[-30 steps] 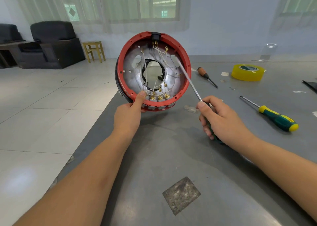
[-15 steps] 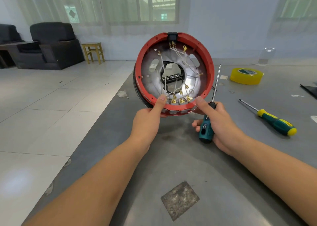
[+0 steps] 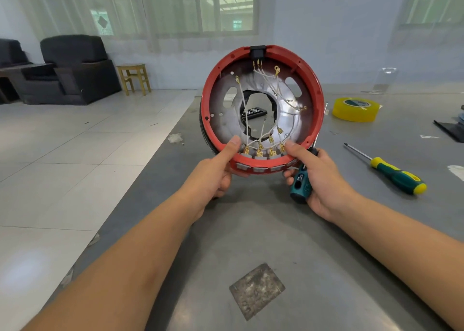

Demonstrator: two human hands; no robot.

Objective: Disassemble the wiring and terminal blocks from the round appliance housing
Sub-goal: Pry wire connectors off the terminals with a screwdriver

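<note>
The round red housing (image 3: pixel 316 99) stands on edge above the grey table, its open side facing me. White wires (image 3: pixel 266 130) cross the metal inner plate and end in brass terminals (image 3: pixel 259 152) along the lower rim; a black socket (image 3: pixel 257 51) sits at the top. My left hand (image 3: pixel 213 175) grips the lower-left rim, thumb inside by the terminals. My right hand (image 3: pixel 320 180) holds a teal-handled screwdriver (image 3: pixel 300 182) in its curled fingers, shaft pointing up behind the rim, while its thumb presses the lower-right rim.
A green-and-yellow screwdriver (image 3: pixel 391 172) lies on the table (image 3: pixel 251 230) at right, a yellow tape roll (image 3: pixel 355 109) behind it. A dark flat item (image 3: pixel 449 130) sits at the right edge. A worn square patch (image 3: pixel 256 290) marks the near table. The table's left edge drops to tiled floor.
The housing has shifted right and closer to me. My right hand drew the screwdriver tip out of the housing, turned it upright, and now steadies the lower-right rim with its thumb.
</note>
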